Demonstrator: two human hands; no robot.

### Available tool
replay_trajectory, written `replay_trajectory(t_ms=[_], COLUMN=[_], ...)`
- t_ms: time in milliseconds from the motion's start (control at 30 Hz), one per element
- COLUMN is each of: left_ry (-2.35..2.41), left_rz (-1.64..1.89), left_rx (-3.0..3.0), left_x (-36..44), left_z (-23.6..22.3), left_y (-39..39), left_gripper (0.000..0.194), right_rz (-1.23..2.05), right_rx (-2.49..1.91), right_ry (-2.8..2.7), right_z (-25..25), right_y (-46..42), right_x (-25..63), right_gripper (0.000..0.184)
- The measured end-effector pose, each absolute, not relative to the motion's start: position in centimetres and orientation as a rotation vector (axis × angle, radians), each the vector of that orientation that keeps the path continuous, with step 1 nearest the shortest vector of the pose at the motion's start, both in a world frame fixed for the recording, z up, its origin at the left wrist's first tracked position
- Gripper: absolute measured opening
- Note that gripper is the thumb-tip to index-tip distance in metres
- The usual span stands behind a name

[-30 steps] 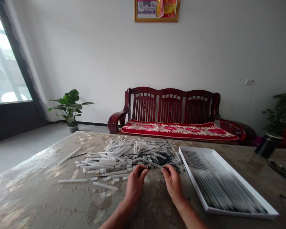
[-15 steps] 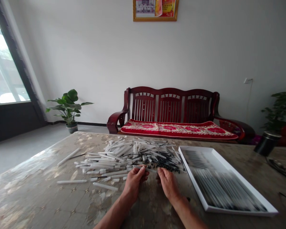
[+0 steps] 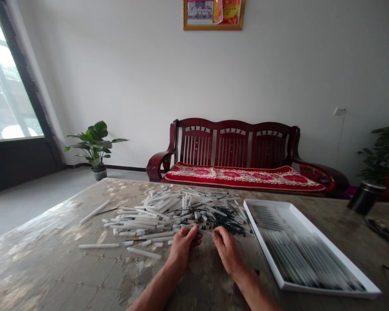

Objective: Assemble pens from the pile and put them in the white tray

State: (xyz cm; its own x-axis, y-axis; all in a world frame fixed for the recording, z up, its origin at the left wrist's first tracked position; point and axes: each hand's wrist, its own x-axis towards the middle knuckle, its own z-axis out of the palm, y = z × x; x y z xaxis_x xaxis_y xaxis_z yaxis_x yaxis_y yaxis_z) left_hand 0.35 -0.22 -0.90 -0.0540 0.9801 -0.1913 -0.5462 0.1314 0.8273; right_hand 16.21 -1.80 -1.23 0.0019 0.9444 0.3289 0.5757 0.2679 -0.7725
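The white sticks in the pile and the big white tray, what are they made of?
White sticks: probably plastic with a smooth, slightly cloudy finish, since they look straight, evenly thick and pale. White tray: maybe thick card or plastic, fairly matte; its flat walls and crisp edges fit either.

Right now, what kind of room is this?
Probably a living room in a home: there's a wooden bench with a red cover, a framed picture above it, and a potted plant on the floor.
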Motion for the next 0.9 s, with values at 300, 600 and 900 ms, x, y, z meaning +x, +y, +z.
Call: replay_trajectory(t_ms=[300, 600, 900], left_ry=[0.917, 0.86, 0.775], left_rz=[1.362, 1.316, 1.261], left_rx=[0.641, 0.715, 0.797], left_x=[0.3, 0.2, 0.0], left_z=[-0.8, -0.4, -0.4], left_y=[-0.3, -0.7, -0.8], left_gripper=[0.049, 0.046, 0.043], right_rz=[0.621, 1.121, 1.368], right_rx=[-1.394, -1.372, -1.3], right_ry=[-1.664, -1.426, -1.424], right_z=[-1.1, -0.9, 0.0], right_y=[-1.9, -2.4, -2.6], right_x=[16.2, 16.0, 17.3], right_gripper=[0.041, 0.053, 0.055])
